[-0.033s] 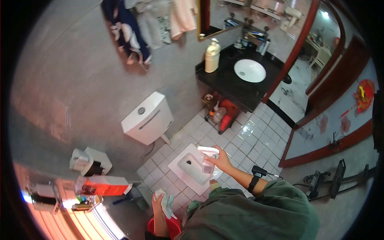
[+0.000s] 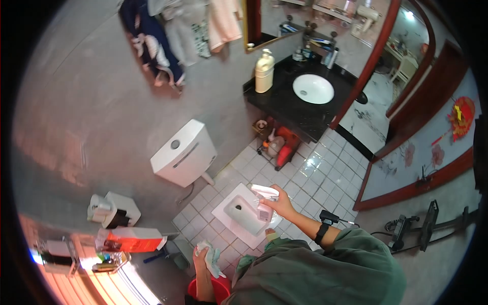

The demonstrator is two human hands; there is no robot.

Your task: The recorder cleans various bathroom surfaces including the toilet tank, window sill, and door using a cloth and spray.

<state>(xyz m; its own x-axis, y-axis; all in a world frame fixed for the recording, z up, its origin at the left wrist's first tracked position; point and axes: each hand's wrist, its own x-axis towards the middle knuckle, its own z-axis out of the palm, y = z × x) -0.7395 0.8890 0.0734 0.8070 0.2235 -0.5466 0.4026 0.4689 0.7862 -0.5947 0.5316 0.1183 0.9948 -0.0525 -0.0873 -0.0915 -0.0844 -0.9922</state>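
Observation:
My right hand (image 2: 280, 201) is closed around a spray bottle with a white trigger head (image 2: 265, 191) and a pale, see-through body. It is held above the white squat toilet (image 2: 236, 209) set in the tiled floor. My left hand (image 2: 200, 257), lower on the left, grips a crumpled whitish cloth (image 2: 212, 259), part of which hangs down. Just below that hand a red bucket (image 2: 221, 287) stands partly hidden by my forearm and clothes. One of my feet (image 2: 269, 232) shows beside the toilet's near edge.
A white cistern (image 2: 184, 154) hangs on the grey wall. Beyond it a black counter (image 2: 274, 108) carries a white basin (image 2: 313, 89) and a cream pump bottle (image 2: 264, 72), with a red item (image 2: 285, 147) below. Left are a paper holder (image 2: 122, 207) and an orange-and-white box (image 2: 133, 240); a framed door (image 2: 417, 168) stands right.
The view has shifted a little, so the wall, cistern and counter sit slightly further left. Both hands keep their holds and show no clear movement.

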